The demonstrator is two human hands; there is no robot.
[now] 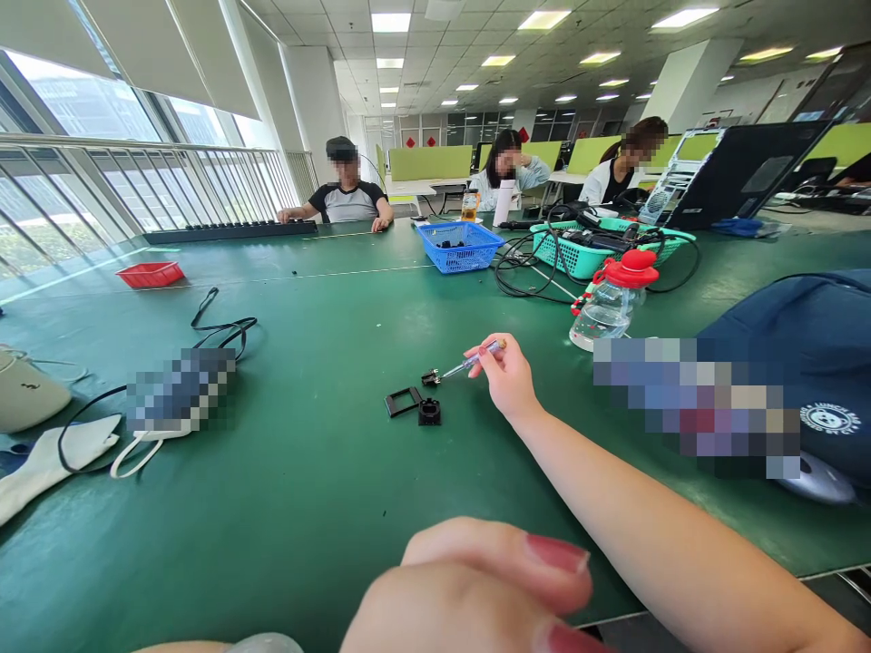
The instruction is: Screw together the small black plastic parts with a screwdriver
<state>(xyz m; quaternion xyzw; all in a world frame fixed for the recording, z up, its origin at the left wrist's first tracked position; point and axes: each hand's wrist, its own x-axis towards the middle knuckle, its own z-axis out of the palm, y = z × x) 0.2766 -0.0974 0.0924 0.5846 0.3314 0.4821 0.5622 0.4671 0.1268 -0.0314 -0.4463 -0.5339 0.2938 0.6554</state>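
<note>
My right hand (507,376) pinches a small screwdriver (473,361) with a clear handle. Its shaft slants down to the left, and the tip is at a small black part with metal bits (431,377); whether they touch is hard to tell. Just below that part lie a black rectangular frame (403,402) and a black square housing with a round opening (429,413). Large in the foreground, my left hand (469,589) is close to the camera with curled fingers. Whatever those fingers hold, if anything, is hidden.
Farther back on the green table (306,490) stand a blue basket (459,247), a teal basket (578,258) of cables and a red-lidded bottle (609,304). A red tray (151,275) and a cable (224,326) are left, a dark backpack (803,336) right. Several people sit beyond.
</note>
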